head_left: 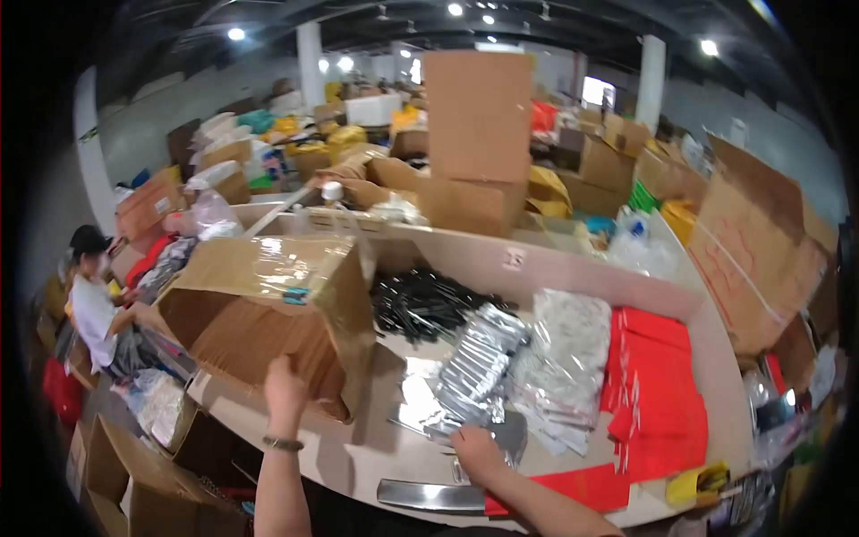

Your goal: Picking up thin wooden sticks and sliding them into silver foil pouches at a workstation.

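Observation:
My left hand [285, 391], a bracelet on its wrist, is at the mouth of a brown carton [295, 268] lying on its side. Its fingers are drawn together; what they hold, if anything, is hidden. My right hand [476, 450] closes on the near edge of silver foil packets [483, 367], which lie in an overlapping stack on the table. Right of these are clear plastic packs [564, 349] and a spread pile of flat red packets [658, 385]. Behind the foil lies a heap of thin black pieces [429, 302]. A shiny silver strip [431, 495] rests at the table's near edge.
A low pale board [537, 261] borders the table's far side. A tall carton [479, 116] stands behind it, and a large carton [752, 242] leans at right. Open cartons [134, 474] sit low at left. A person [94, 309] in a white top works at far left.

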`<action>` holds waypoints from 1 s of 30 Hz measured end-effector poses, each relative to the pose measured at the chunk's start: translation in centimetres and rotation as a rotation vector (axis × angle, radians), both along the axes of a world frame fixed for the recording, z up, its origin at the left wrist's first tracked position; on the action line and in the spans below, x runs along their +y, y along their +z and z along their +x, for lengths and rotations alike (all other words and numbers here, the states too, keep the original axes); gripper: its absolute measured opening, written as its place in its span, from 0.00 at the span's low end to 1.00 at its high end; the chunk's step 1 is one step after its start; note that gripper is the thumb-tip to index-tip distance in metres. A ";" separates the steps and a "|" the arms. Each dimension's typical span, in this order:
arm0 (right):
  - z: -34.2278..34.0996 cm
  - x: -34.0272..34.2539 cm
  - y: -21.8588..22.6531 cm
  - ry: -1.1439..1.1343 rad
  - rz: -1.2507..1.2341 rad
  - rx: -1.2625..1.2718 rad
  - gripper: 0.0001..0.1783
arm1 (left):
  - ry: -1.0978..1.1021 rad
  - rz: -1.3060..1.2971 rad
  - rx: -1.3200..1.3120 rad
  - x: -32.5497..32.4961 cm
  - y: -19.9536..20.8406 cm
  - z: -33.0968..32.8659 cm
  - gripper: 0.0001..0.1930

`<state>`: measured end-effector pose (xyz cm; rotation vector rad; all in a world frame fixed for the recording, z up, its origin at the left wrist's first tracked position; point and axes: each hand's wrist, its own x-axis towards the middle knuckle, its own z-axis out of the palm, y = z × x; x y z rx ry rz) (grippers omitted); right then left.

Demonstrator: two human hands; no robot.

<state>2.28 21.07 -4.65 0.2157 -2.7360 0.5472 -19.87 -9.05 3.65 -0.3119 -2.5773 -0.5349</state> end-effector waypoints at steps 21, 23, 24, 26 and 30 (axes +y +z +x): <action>11.3 1.2 1.3 0.067 -0.067 -0.226 0.22 | -0.907 0.318 -0.467 11.7 -7.2 21.6 0.07; 10.7 1.0 -0.1 0.103 -0.034 -0.339 0.23 | -0.563 0.313 -0.313 9.9 -10.2 21.9 0.10; 10.7 1.1 0.1 0.172 0.004 -0.194 0.24 | -0.504 0.356 -0.436 10.1 -10.0 22.1 0.10; 11.1 1.2 1.4 0.186 -0.019 -0.223 0.21 | -0.564 0.355 -0.526 11.2 -8.6 23.0 0.11; 10.7 2.5 1.7 0.183 -0.094 -0.151 0.19 | -0.918 0.325 -0.552 14.0 -5.7 24.7 0.22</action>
